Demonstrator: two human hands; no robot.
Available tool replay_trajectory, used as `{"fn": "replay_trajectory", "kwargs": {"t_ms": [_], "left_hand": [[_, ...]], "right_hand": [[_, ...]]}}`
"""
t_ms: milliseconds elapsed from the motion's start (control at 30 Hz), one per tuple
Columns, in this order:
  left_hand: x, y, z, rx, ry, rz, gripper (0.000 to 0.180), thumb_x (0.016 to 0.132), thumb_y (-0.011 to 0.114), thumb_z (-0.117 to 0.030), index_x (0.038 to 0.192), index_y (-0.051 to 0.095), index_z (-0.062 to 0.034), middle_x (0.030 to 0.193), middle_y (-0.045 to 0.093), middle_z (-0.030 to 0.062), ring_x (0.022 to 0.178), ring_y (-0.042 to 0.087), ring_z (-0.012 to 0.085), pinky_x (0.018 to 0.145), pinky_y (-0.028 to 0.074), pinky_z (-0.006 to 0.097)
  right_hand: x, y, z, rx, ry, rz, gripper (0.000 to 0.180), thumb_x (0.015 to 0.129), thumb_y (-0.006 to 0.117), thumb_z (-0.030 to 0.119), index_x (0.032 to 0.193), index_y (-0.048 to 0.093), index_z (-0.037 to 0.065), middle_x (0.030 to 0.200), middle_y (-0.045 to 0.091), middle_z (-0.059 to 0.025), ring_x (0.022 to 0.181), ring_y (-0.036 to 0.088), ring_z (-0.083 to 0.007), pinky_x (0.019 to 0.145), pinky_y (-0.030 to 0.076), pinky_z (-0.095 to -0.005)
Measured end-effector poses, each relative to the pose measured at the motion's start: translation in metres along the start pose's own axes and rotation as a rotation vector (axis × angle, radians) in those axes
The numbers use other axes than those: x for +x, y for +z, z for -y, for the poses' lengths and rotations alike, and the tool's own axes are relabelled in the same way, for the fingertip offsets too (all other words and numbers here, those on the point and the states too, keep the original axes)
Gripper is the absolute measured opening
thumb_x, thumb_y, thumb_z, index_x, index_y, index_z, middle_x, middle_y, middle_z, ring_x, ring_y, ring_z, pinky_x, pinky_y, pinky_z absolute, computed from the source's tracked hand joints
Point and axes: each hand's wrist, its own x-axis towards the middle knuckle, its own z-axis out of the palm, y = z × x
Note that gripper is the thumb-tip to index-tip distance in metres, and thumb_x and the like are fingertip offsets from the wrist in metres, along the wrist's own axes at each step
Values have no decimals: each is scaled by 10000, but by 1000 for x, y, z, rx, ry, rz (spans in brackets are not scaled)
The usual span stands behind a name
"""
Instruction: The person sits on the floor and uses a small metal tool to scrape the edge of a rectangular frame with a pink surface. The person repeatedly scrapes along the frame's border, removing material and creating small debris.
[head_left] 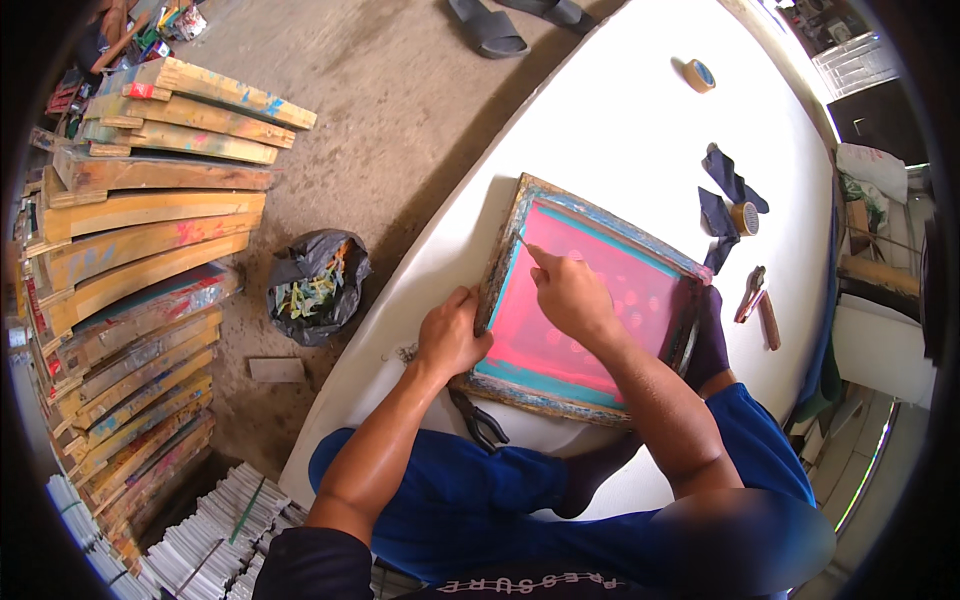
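Observation:
A wooden screen-printing frame (610, 222) with worn, paint-stained edges lies on the white table in front of me. Its mesh (530, 330) is pink with teal borders. My left hand (452, 335) is closed around the frame's left side. Over the mesh, my right hand (575, 295) is closed with its index finger pointing at the far left inner corner. A thin dark tip shows at that fingertip; the rest of what it holds is hidden. Black-handled pliers (483, 424) lie by the frame's near left corner, partly under it.
Tape rolls (699, 75), dark cloth pieces (735, 180) and a red-and-dark hand tool (752, 293) lie on the table's right half. Stacked wooden frames (150, 220) stand at left beside a black bag of scraps (318, 288). My socked foot (708, 325) touches the frame's right side.

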Motion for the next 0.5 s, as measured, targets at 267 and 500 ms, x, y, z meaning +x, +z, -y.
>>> {"fn": "replay_trajectory", "kwargs": {"t_ms": [267,500], "left_hand": [[4,5,1,-65,16,-51,566,720,829,-136,1258,690,-26,991,666,169,925,697,423,789,580,507],[2,6,7,-64,27,-90,421,727,831,-140,1101,684,-13,958,650,170,884,684,430,763,558,523]], "right_hand": [[1,4,-18,366,47,9,412,1059,589,232,1461,645,159,869,753,-256,780,744,-459,727,587,-592],[1,14,-17,212,1,-33,412,1061,618,224,1466,660,163,868,737,-260,796,759,-396,773,596,-490]]}}
